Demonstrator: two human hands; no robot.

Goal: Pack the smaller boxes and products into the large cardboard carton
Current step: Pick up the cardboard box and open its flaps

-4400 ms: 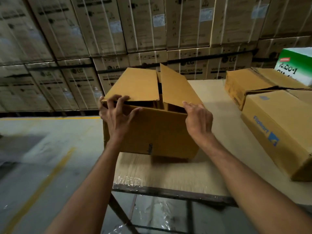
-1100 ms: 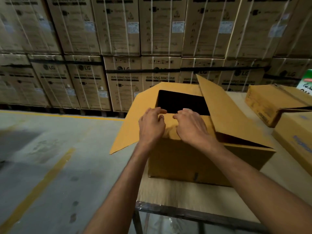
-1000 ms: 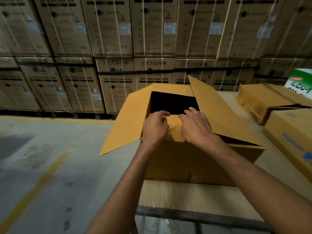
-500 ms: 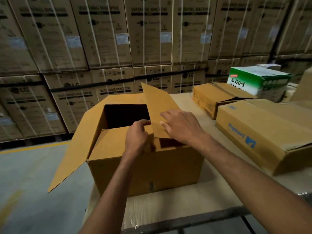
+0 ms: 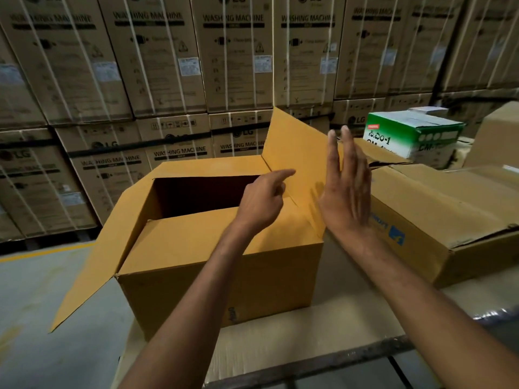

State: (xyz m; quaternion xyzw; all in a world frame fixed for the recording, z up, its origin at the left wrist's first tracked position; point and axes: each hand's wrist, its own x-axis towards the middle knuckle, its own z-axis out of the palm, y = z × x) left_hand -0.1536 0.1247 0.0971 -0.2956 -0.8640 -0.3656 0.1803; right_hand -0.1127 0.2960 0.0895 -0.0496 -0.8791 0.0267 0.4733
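A: What are the fingers doing?

B: The left hand [image 5: 262, 202] has its forefinger stretched out, tip against the base of the raised right flap [image 5: 295, 153]; the other fingers are curled in loosely, gripping nothing. The right hand [image 5: 346, 197] is spread flat, fingers [image 5: 332, 153] straight and pointing up, holding nothing, just to the right of that flap. I cannot tell whether it touches it.

A: And under the left hand?

B: The near flap [image 5: 202, 237], folded down flat over the front part of the large carton [image 5: 224, 279]. Beyond the left fingertips the opening is dark; I cannot tell what is inside.

A: The other flaps?

B: Left of the left hand, the left flap [image 5: 112, 242] hangs outward and down past the edge of the table [image 5: 280, 341]. The far flap [image 5: 213, 168] lies back beyond the opening.

A: What lies to the right of the right hand?

B: A flat brown box with a blue logo [image 5: 438, 220], close beside the carton on the table. Behind the right fingers sits another brown box [image 5: 376, 157], its lid slightly lifted. Farther right and back is a green and white box [image 5: 412, 136].

A: And beyond everything?

B: A wall of stacked washing machine cartons [image 5: 233, 60], strapped with white bands, standing on the grey floor [image 5: 42, 279].
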